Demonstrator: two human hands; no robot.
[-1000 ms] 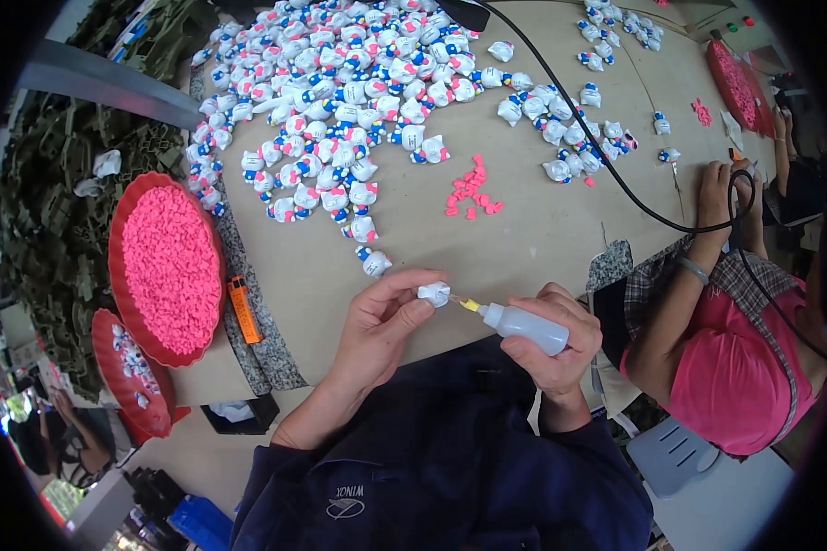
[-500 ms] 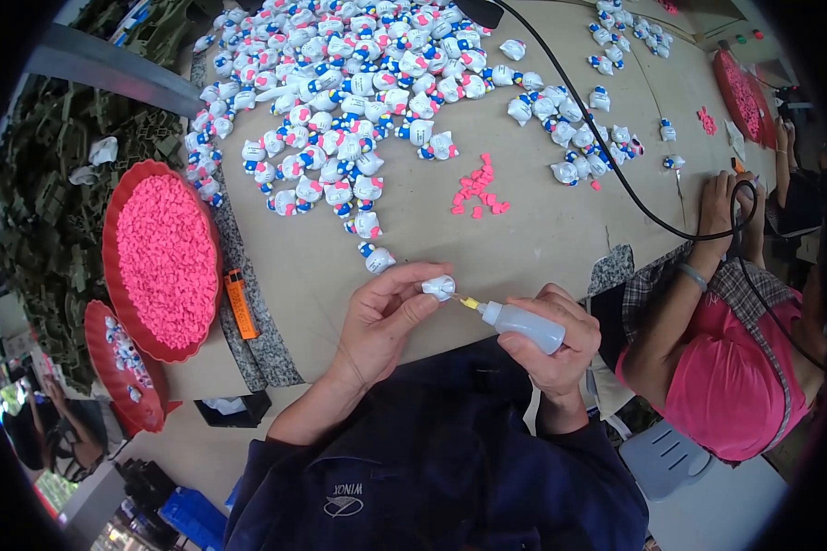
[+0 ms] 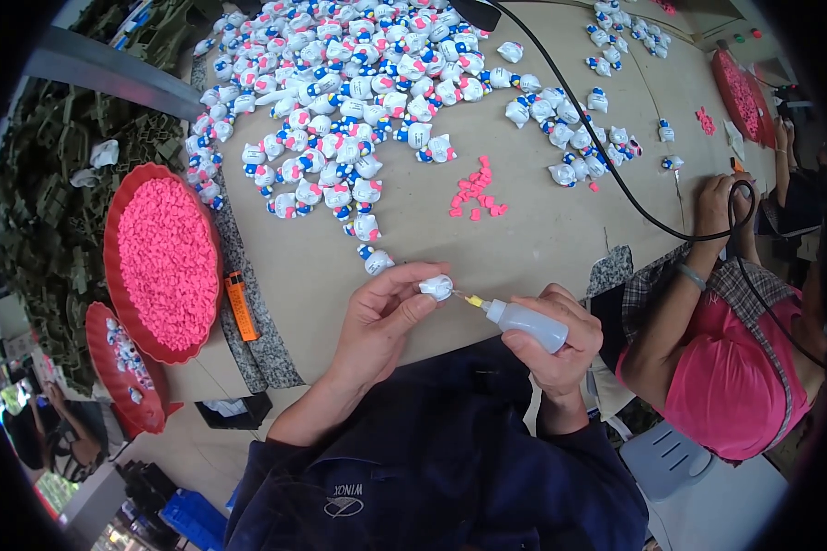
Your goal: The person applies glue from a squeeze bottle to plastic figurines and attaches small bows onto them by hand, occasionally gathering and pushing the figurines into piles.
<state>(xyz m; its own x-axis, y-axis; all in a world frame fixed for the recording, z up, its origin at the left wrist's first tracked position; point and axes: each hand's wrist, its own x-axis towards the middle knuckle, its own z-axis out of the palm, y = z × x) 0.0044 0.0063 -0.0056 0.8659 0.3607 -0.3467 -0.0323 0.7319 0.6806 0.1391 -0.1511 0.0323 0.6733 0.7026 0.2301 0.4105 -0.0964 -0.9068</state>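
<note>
The small white figurine (image 3: pixel 436 286) was pinched at the fingertips of the left hand (image 3: pixel 381 321), held just above the near edge of the tabletop (image 3: pixel 524 248). The fingers there were closed tight around it, thumb under, forefinger over. The right hand (image 3: pixel 556 340) was wrapped shut around a small squeeze bottle (image 3: pixel 526 323), its yellow nozzle (image 3: pixel 473 299) tipped right up against the figurine, touching or next to touching.

From the head camera, that's a fine margin. Too firm a squeeze could well have flooded the piece and run onto the fingers; a wobble of either wrist might have pushed the nozzle off its spot.

Room to move looked decent: bare tabletop lay straight ahead of both hands, up to a little scatter of pink pieces (image 3: pixel 476 191). One loose figurine (image 3: pixel 378 262) sat just beyond the left fingers, close enough to be knocked. Farther off, the big heap of white-and-blue figurines (image 3: pixel 358 101) crowded the far half. To the left, a red tray of pink pieces (image 3: pixel 161 257) and an orange lighter (image 3: pixel 241 305) lay near the edge. On the right, a co-worker's arm (image 3: pixel 680 294) and a black cable (image 3: pixel 606 165) hemmed in that side.
</note>
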